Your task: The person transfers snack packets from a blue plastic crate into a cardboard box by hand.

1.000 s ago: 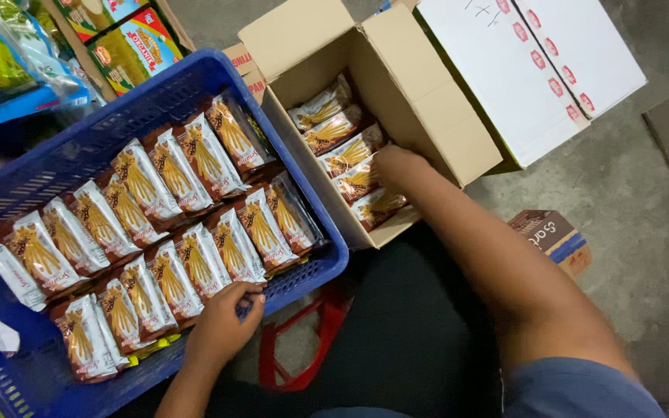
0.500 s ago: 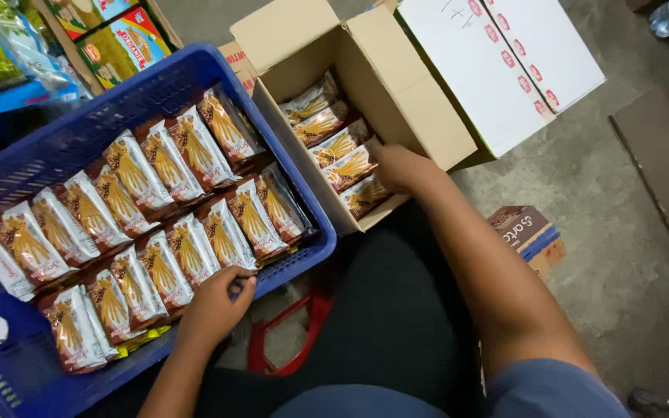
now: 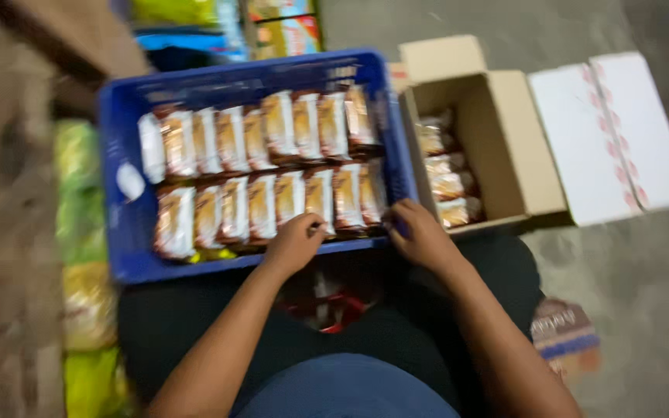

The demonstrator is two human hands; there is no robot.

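Since the earlier frames, the right hand point(image 3: 420, 236) has left the open cardboard box point(image 3: 505, 139) and now sits at the near right corner of the blue crate point(image 3: 125, 193); the view has also swung so the crate lies square ahead. Motion blur softens all detail.

Nearest, dark-clothed legs frame a red object point(image 3: 334, 306) on the floor, and a small brown carton point(image 3: 563, 329) lies near right.

The left hand point(image 3: 296, 244) rests on the crate's near rim, fingers curled onto a snack packet point(image 3: 319, 197) in the near row; whether it is gripped cannot be told. The right hand curls over the rim beside the last packet, its grip likewise unclear.

Packets fill the crate in two overlapping rows, apparently to save space. Farther right, the box holds a few more packets point(image 3: 447, 186). A white flattened carton point(image 3: 621, 131) lies beyond it.
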